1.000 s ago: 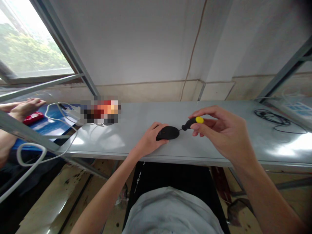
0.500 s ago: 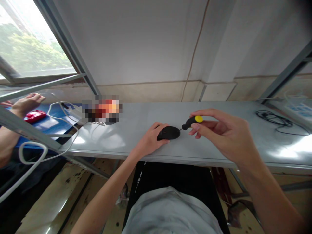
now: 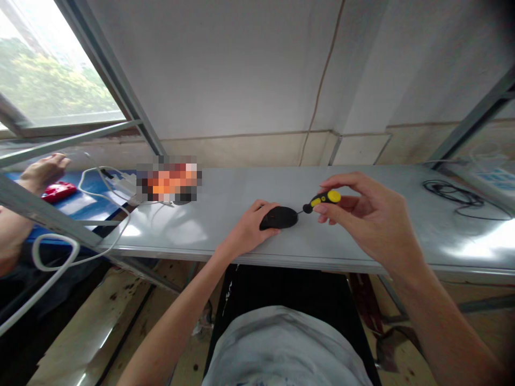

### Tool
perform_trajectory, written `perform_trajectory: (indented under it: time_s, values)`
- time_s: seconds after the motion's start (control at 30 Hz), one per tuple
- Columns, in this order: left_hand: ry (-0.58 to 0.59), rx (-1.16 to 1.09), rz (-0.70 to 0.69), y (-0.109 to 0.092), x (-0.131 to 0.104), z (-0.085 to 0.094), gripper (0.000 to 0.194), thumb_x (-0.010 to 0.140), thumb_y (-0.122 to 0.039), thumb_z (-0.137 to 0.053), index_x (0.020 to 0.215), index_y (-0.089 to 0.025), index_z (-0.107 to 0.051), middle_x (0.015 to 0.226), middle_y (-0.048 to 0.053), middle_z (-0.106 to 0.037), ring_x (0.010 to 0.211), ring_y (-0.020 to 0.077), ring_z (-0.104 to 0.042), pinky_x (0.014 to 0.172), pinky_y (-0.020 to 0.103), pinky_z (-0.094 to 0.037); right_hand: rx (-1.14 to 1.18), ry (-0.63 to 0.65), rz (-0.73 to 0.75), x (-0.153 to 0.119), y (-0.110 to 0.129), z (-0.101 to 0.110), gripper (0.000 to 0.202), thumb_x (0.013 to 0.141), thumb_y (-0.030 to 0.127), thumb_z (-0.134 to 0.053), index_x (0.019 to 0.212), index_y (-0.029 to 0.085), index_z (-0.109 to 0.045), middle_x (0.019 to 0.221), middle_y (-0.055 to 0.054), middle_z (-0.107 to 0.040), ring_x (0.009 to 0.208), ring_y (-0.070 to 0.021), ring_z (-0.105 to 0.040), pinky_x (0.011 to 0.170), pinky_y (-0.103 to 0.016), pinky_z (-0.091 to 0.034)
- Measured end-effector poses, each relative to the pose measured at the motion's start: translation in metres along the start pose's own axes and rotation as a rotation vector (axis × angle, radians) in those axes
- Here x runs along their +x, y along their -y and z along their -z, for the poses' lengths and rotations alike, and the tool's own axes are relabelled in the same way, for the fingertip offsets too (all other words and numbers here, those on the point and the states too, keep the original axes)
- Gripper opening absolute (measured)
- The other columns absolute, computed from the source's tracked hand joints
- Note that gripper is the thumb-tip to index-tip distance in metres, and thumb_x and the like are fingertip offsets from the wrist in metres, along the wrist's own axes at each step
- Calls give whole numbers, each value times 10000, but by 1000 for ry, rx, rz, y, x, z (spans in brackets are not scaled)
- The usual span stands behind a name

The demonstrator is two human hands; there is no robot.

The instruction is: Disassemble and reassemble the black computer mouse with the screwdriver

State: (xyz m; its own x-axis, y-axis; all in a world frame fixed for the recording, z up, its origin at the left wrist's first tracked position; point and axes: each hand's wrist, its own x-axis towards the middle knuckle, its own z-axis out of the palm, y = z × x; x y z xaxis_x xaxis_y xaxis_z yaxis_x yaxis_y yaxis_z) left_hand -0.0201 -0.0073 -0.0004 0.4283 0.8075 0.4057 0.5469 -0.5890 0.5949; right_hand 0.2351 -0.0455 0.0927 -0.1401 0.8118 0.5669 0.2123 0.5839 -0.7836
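Note:
A black computer mouse (image 3: 283, 217) lies on the grey table (image 3: 225, 187), gripped at its left end by my left hand (image 3: 257, 225). My right hand (image 3: 358, 212) pinches a short black and yellow screwdriver (image 3: 322, 201) between thumb and fingers. The screwdriver is tilted, its thin shaft pointing left and down to the mouse's right end. Whether the tip touches the mouse or sits in it is too small to tell.
A coiled black cable (image 3: 453, 194) lies at the table's right. At the left end are a pixelated object (image 3: 171, 182) and white cables (image 3: 86, 260). Another person's hand (image 3: 46, 170) is beyond the metal frame, near a red object (image 3: 59, 191) on a blue surface.
The screwdriver has turned in my right hand, so a yellow strip on its handle now shows. My right hand has shifted slightly; the mouse and my left hand stay nearly in place.

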Motion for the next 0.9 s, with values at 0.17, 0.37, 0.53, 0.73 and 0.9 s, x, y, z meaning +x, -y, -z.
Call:
perform_trajectory:
  time_s: [0.17,0.37,0.53,0.73,0.9]
  values:
    - [6,-4,9,-1,0,0,587,918,-194,-810,1452,-274,-578,1344,68,-605,1273,262,-610,1183,438,-483,-48,-32,58,1,1,-2,222,854,367,-906,1023,260,-811,928,-5,-724,627,-134,-699,609,-307,-635]
    - [6,-2,20,-2,0,0,599,921,-191,-801,1468,-273,-570,1345,71,-602,1266,264,-613,1185,443,-484,-39,-28,59,3,-1,-3,211,854,372,-906,1013,261,-824,958,-18,-704,636,-141,-694,587,-320,-647]
    - [-1,4,1,1,0,-1,590,927,-198,-798,1468,-272,-573,1356,74,-606,1271,267,-615,1183,446,-489,17,33,4,2,1,0,190,901,357,-860,1046,249,-802,972,-17,-711,669,-136,-739,625,-277,-676]
    - [-8,16,-17,3,0,-1,608,919,-198,-813,1473,-263,-571,1357,80,-611,1272,268,-615,1178,449,-493,15,65,-10,1,5,5,188,946,364,-815,1087,239,-803,1013,-35,-754,693,-145,-773,662,-273,-691]
    - [-8,14,5,0,0,-1,655,925,-198,-796,1516,-275,-522,1393,87,-614,1313,286,-609,1197,487,-483,-5,15,-34,2,3,2,246,885,406,-875,1030,227,-790,860,-12,-766,665,-159,-765,617,-261,-674]
